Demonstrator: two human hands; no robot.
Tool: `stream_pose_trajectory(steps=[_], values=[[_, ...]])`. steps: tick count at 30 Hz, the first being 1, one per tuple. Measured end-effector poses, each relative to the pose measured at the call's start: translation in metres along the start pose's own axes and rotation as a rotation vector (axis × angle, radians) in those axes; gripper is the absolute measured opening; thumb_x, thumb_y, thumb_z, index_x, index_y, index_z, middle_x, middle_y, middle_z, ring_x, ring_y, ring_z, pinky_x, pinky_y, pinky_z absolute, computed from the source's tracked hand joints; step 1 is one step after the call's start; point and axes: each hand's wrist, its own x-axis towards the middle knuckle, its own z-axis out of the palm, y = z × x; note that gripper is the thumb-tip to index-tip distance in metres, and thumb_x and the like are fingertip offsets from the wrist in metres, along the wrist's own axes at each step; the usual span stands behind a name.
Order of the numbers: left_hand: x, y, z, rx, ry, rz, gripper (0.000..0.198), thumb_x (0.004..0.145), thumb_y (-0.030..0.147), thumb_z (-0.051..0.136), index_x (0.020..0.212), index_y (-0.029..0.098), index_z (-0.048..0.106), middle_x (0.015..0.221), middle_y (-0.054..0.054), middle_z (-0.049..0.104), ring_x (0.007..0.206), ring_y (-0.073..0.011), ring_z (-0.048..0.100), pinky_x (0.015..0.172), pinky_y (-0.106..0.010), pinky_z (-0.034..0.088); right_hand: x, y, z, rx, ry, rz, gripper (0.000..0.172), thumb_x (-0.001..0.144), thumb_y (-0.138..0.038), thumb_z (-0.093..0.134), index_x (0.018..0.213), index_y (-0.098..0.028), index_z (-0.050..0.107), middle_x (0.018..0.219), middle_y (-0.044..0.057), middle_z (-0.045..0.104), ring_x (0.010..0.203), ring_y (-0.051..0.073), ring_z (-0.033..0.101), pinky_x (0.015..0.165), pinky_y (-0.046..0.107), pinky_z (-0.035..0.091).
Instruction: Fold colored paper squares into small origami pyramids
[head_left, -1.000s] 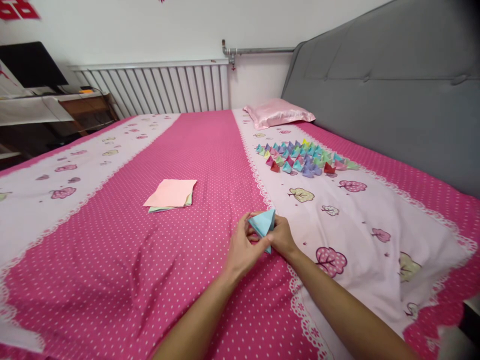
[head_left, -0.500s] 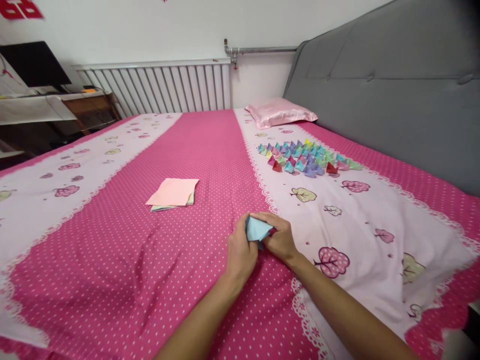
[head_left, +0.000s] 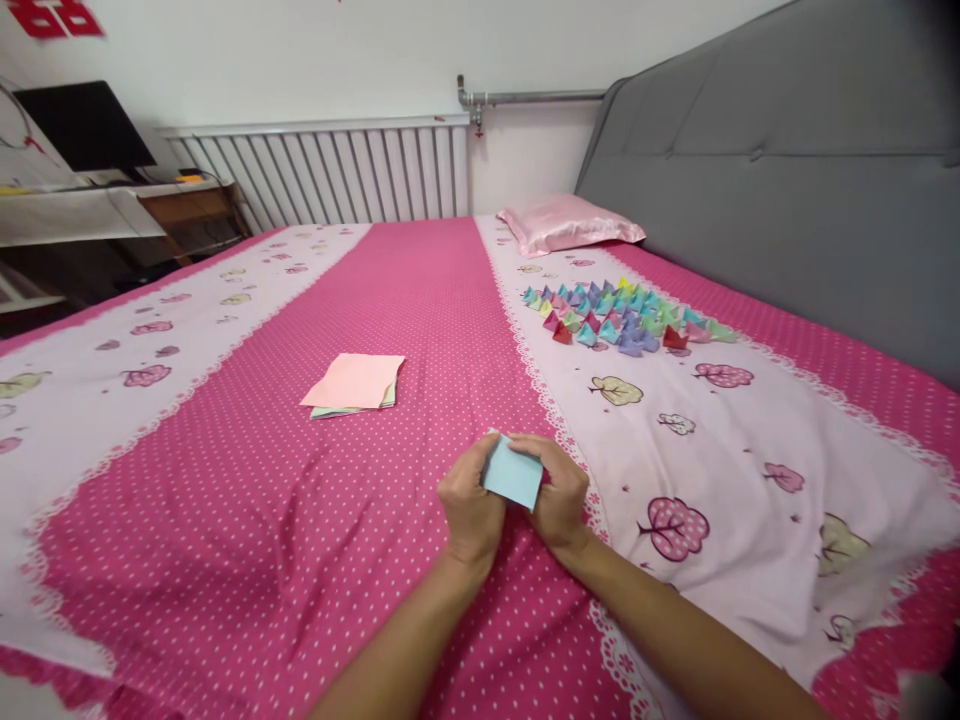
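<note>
A light blue folded paper (head_left: 512,473), roughly square from above, is held between both hands over the pink dotted bedspread. My left hand (head_left: 474,505) grips its left edge, thumb near the top corner. On the right edge, my right hand (head_left: 559,490) pinches it with the thumb lying on top; the fingers beneath are hidden. To the left lies a stack of square paper sheets (head_left: 356,382), pink on top with green below. Many small folded paper shapes (head_left: 630,318) in several colours stand in a group at the upper right of the bed.
A pink satin pillow (head_left: 566,222) lies at the far end, beside a grey padded headboard (head_left: 787,190). A white radiator (head_left: 322,175) lines the wall. At the far left, a monitor (head_left: 84,128) stands on a desk.
The light blue paper has changed from an angled, partly opened shape to a flatter square facing up. Both hands have shifted around it, and the view has moved slightly.
</note>
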Motion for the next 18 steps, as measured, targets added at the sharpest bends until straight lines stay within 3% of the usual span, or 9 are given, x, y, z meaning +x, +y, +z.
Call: stream_pose_trajectory(steps=[4, 8, 13, 18], values=[[0.007, -0.002, 0.0, -0.044, -0.109, -0.014, 0.048, 0.063, -0.001, 0.053, 0.097, 0.028, 0.07, 0.104, -0.002, 0.068, 0.1, -0.0245, 0.059, 0.096, -0.041, 0.04, 0.007, 0.004, -0.001, 0.026, 0.006, 0.095, 0.018, 0.075, -0.014, 0.058, 0.087, -0.024, 0.067, 0.089, 0.006, 0.069, 0.085, 0.022, 0.064, 0.077, 0.037, 0.051], [0.025, -0.006, -0.004, -0.008, -0.247, -0.018, 0.061, 0.057, -0.008, 0.042, 0.099, 0.026, 0.07, 0.115, -0.003, 0.063, 0.114, -0.0241, 0.053, 0.102, -0.043, 0.034, 0.016, 0.017, -0.003, 0.097, -0.118, 0.195, 0.028, 0.073, -0.009, 0.054, 0.088, -0.024, 0.071, 0.096, 0.005, 0.071, 0.09, 0.02, 0.065, 0.084, 0.037, 0.05], [0.046, -0.017, -0.014, 0.126, -0.36, 0.065, 0.054, 0.06, -0.006, 0.047, 0.099, 0.024, 0.07, 0.119, -0.007, 0.061, 0.118, -0.0267, 0.049, 0.102, -0.044, 0.034, 0.022, 0.033, -0.005, 0.046, -0.265, 0.233, 0.041, 0.074, -0.004, 0.045, 0.097, -0.026, 0.07, 0.107, 0.002, 0.068, 0.1, 0.018, 0.063, 0.095, 0.039, 0.046], [0.053, -0.035, -0.022, 0.182, -0.431, 0.124, 0.039, 0.066, 0.005, 0.053, 0.095, 0.025, 0.071, 0.116, -0.007, 0.062, 0.118, -0.027, 0.049, 0.104, -0.045, 0.031, 0.021, 0.04, -0.009, -0.15, -0.432, 0.096, 0.047, 0.072, 0.0, 0.045, 0.103, -0.027, 0.068, 0.114, 0.002, 0.065, 0.102, 0.02, 0.062, 0.094, 0.041, 0.047]])
